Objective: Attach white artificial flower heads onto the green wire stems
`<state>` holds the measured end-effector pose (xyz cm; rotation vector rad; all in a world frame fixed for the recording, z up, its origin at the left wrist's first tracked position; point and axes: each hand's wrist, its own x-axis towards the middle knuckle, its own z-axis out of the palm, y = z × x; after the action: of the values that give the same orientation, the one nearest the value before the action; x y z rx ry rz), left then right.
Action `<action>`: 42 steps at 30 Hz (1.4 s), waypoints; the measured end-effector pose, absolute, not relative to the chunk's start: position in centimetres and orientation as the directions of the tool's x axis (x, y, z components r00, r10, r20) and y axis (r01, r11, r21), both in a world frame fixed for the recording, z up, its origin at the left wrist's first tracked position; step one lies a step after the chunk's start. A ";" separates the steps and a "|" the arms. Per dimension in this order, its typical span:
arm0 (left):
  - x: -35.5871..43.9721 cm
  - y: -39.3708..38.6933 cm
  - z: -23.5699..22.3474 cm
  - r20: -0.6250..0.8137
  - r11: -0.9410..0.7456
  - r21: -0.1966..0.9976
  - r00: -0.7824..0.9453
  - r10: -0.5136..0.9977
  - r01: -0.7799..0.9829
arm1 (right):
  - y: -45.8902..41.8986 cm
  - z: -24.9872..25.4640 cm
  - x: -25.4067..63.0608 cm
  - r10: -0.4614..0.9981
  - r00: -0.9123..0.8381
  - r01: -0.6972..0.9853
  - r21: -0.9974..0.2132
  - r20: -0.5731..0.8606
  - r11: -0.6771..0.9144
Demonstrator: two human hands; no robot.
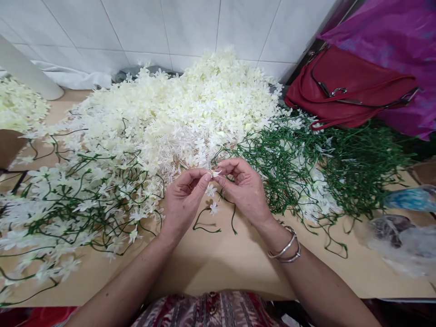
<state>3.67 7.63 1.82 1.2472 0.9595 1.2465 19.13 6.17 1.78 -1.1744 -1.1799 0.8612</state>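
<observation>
Both hands meet above the table in front of me, fingertips pinched round one small white artificial flower (215,173). My left hand (185,195) is closed on one side of it, thumb against forefinger. From the other side, my right hand (245,188) pinches it too; two silver bangles circle that wrist. Below the fingertips lie loose white petals (211,190) and a green stem (207,229). Beyond my hands spreads a big heap of cream-white artificial flowers (190,104). A tangle of green stems (282,168) lies to the right of my right hand.
White flowers joined to green stems (85,209) cover the left side of the table (218,272). A red handbag (354,86) and a purple bag (402,50) stand at the back right. Clear plastic bags (405,240) lie at the right edge. A tiled wall (190,27) closes the back.
</observation>
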 end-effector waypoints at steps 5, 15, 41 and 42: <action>3.3 7.2 1.2 0.271 -0.271 0.962 0.156 0.950 -0.027 | 5.9 2.0 19.5 0.925 0.163 0.226 -0.926 0.343 0.304; 1.7 7.1 3.2 0.267 -0.293 0.947 0.188 0.945 0.132 | 6.3 1.4 20.0 0.881 0.266 0.242 -0.912 0.392 0.332; -1.4 5.0 0.4 -0.010 -0.160 0.937 0.484 0.875 0.310 | 6.3 2.8 21.5 0.946 -0.321 -0.074 -0.994 -0.054 -0.082; -1.4 4.9 0.5 -0.005 -0.166 0.934 0.478 0.879 0.315 | 6.2 2.8 21.5 0.928 -0.366 -0.067 -0.992 -0.074 -0.105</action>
<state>-1.40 4.92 0.48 1.7181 1.0258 0.7004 21.50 6.22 2.81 -1.0119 -1.3646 1.5888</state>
